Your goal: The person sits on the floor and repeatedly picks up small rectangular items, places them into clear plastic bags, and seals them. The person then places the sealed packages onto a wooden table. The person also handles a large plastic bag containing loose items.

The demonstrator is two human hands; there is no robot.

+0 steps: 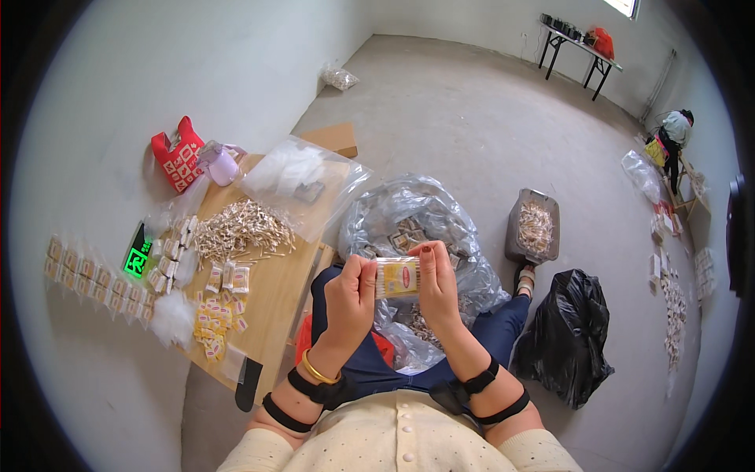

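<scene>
A small clear packet of cotton swabs point(398, 278) with a yellow and red label is held up level above my lap. My left hand point(351, 293) pinches its left end, and my right hand point(437, 289) grips the right end, both with thumbs on top. Below it, between my legs, a large clear plastic bag point(366, 216) lies open with many similar packets inside. On the wooden table point(271, 318) to my left are a heap of loose cotton swabs point(244, 230), several bundled packets point(228, 277) and scattered yellow label cards point(218, 318).
A grey bin point(556, 236) of swabs stands beyond my right foot, near a black plastic bag point(565, 338). A lilac jug point(220, 164), a red tote bag point(179, 157) and a cardboard box point(334, 139) are around the table's far end. Another person point(676, 132) is at far right.
</scene>
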